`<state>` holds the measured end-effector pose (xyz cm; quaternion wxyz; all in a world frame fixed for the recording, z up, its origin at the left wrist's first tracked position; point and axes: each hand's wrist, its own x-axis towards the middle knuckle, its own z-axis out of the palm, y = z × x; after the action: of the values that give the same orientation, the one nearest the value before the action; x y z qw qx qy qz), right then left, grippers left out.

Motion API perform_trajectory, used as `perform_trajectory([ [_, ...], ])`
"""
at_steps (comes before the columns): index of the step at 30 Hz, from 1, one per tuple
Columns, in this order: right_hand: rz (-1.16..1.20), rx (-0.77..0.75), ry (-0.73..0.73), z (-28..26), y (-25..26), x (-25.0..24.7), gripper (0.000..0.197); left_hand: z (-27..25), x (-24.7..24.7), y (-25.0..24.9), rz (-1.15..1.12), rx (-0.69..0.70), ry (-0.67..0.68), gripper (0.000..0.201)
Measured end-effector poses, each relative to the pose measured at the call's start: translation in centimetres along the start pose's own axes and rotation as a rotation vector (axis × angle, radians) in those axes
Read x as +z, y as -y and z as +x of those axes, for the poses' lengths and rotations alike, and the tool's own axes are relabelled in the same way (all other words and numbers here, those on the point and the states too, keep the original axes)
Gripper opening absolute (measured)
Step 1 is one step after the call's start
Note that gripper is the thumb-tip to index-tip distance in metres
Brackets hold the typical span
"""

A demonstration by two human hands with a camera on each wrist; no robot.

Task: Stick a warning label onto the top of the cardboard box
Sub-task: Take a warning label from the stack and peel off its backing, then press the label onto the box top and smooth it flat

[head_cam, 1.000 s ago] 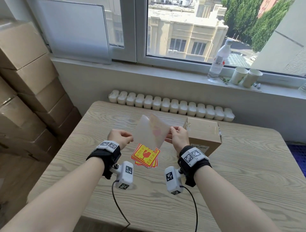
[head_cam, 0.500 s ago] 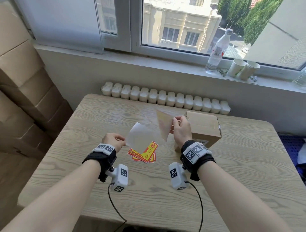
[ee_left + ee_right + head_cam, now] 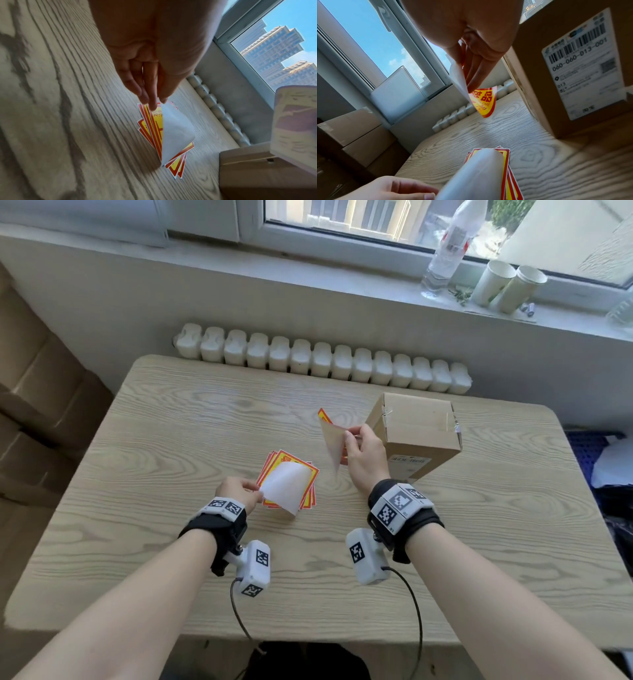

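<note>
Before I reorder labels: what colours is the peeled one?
Yellow with a red border and red print; the right wrist view shows it best.

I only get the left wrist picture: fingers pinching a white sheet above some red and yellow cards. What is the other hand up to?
Observer: The right hand pinches a peeled warning label, held in the air just left of the cardboard box.
Visitor: Is a label like that on the box's top yet?
Observer: No. The head view shows the top with no red and yellow label on it.
Visitor: Does the box carry any other marking?
Observer: Yes, a white shipping sticker with a barcode, on the side facing the person.
</note>
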<state>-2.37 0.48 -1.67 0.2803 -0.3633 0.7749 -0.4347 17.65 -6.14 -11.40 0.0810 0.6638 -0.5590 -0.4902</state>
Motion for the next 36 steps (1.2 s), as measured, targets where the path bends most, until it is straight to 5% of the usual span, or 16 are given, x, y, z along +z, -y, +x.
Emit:
perform_trajectory([
  [4, 0.0, 0.008, 0.006, -0.6, 0.0, 0.0, 0.013, -0.4, -0.7, -0.8, 0.043, -0.035, -0.013, 0.008],
  [11, -0.002, -0.062, 0.038, -2.1, 2.0, -0.5, 0.011, -3.9, -2.1, -7.8, -0.076, 0.22, 0.099, 0.017],
  [17, -0.115, -0.211, 0.078, -3.5, 4.4, -1.7, 0.018, -7.0, -3.1, -14.3, -0.248, 0.282, 0.171, 0.035],
  [22, -0.207, -0.299, 0.109, -4.4, 5.4, -2.6, 0.017, -8.5, -4.2, -16.5, -0.183, 0.336, 0.12, 0.018],
  [31, -0.179, -0.275, 0.011, -4.4, 6.2, -5.5, 0.028, -8.8, -4.5, -18.9, -0.13, 0.449, 0.046, 0.022],
  [36, -0.164, -0.213, -0.182, -3.3, 5.4, -8.7, 0.027, -9.7, -3.7, -20.3, -0.141, 0.495, 0.104, 0.019],
])
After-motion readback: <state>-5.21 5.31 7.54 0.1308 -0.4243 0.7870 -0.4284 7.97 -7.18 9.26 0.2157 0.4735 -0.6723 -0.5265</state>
